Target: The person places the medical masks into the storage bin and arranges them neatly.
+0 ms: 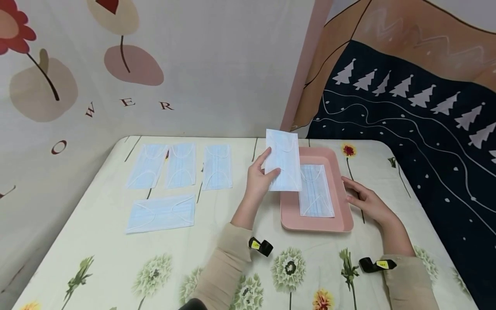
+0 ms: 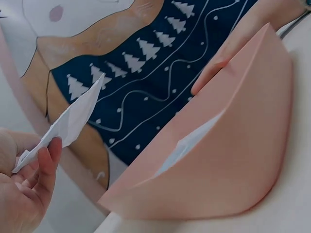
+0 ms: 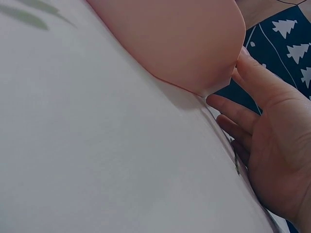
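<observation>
In the head view my left hand (image 1: 260,178) pinches a light blue face mask (image 1: 283,161) between thumb and fingers. It holds the mask raised over the left side of a pink tray (image 1: 286,219); the left wrist view shows the same mask (image 2: 73,119) nearly edge-on. Another face mask (image 1: 317,193) lies inside the tray, its upper left part covered by the held one. At the tray's right side is my right hand (image 1: 368,200), fingers loosely extended. In the right wrist view, this hand (image 3: 272,126) has its fingertips at the tray's outer wall (image 3: 194,48).
Three masks stand in a row at the back left: the left one (image 1: 147,165), the middle one (image 1: 181,165) and the right one (image 1: 218,167). In front of them a mask (image 1: 160,214) lies sideways. A flower-print cloth (image 1: 217,241) covers the table; printed curtains hang behind.
</observation>
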Motion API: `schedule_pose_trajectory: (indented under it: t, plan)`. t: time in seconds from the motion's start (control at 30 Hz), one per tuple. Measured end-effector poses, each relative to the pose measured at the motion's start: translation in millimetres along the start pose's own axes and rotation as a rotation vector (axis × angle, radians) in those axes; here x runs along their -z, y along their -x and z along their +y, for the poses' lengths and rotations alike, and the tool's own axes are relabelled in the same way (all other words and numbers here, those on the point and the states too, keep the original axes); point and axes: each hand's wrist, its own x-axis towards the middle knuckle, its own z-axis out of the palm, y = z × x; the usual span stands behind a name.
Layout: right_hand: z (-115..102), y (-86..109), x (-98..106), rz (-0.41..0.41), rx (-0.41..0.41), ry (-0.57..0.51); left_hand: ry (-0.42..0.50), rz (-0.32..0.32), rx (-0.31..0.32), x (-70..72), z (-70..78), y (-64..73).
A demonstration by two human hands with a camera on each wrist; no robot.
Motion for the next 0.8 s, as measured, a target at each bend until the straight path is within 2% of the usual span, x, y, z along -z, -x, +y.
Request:
schedule_pose_trajectory:
  t: [0.4,0.8]
  plan:
    - [1,-0.7,1,0.012,-0.021,0.012,0.024,-0.027,-0.010,-36.7,-6.5,14.1]
    - [6,-0.8,2,0.008,-0.025,0.033,-0.072,-0.041,-0.063,-57.8,-16.2,26.6]
